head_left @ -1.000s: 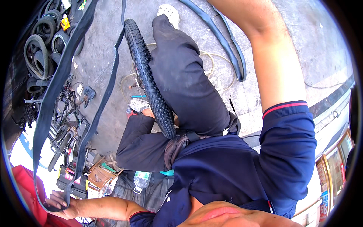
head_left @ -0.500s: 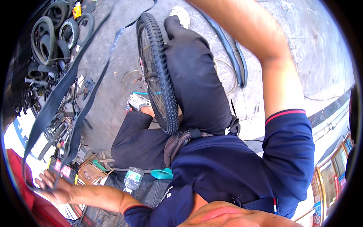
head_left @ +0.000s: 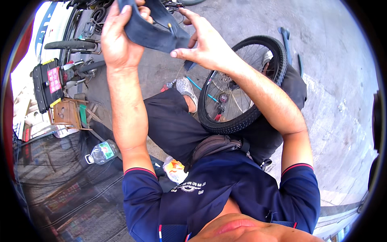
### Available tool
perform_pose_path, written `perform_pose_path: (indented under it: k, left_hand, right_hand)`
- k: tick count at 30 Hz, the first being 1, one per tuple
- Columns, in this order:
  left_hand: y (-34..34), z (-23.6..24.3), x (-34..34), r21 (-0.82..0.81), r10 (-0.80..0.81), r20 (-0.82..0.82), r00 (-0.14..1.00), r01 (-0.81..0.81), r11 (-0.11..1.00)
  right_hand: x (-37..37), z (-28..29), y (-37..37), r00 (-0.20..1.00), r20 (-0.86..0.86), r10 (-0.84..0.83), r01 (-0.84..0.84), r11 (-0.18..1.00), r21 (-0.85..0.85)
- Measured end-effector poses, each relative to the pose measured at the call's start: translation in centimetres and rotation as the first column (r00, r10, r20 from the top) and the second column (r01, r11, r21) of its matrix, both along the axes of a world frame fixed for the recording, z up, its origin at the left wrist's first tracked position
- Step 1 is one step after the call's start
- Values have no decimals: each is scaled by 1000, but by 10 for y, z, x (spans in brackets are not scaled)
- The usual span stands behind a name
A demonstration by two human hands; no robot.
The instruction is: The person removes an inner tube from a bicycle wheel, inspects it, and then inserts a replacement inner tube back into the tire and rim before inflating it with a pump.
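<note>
Both my hands are raised in front of me on a black rubber inner tube (head_left: 151, 32). My left hand (head_left: 117, 38) grips its left part, fingers wrapped over the top. My right hand (head_left: 203, 42) pinches the tube's right edge beside its small valve stem (head_left: 172, 29). Below them a bicycle wheel with a knobby black tyre (head_left: 242, 121) rests between my legs in dark trousers, its spokes and hub showing.
A plastic water bottle (head_left: 101, 152) lies on the ground at my left, next to a small wooden stool (head_left: 68, 113). Another wheel (head_left: 70, 44) and black bicycle parts lie at the upper left. Tools (head_left: 284, 34) lie on the concrete at the upper right.
The view swung round. My arms were spread wide, stretching the long tube; now both hands have come together on it in front of me. The wheel now sits right of centre.
</note>
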State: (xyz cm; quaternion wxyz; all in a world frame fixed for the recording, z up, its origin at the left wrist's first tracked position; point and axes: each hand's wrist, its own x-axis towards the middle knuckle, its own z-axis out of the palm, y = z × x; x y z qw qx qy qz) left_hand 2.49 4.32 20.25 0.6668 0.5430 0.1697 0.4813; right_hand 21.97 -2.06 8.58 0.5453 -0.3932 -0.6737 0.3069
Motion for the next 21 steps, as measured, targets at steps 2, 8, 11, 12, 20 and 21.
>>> perform_pose_path:
  k: [2,8,11,12,20,21]
  left_hand:
    - [-5,-8,-7,0,27,29,999,-27,1000]
    - [-11,-40,-37,-167,-78,253,964,123,978]
    - [-11,-50,-39,-169,-322,413,852,419,892]
    - [-10,-54,-43,-204,-326,482,813,466,861]
    - [-54,-105,-42,-47,16,-156,988,-23,999]
    - [-62,-114,-44,-129,96,-201,975,-124,984]
  right_hand:
    - [-2,0,6,991,63,114,-112,993,-42]
    - [-35,-6,-9,938,-93,335,-344,932,-112]
    - [-38,-10,-8,878,-109,466,-478,868,-135]
    - [-37,-10,-11,865,-117,489,-502,843,-194]
    - [-36,-22,-16,943,-224,245,-290,936,-197]
    - [-37,-25,-15,934,-287,214,-282,933,-222]
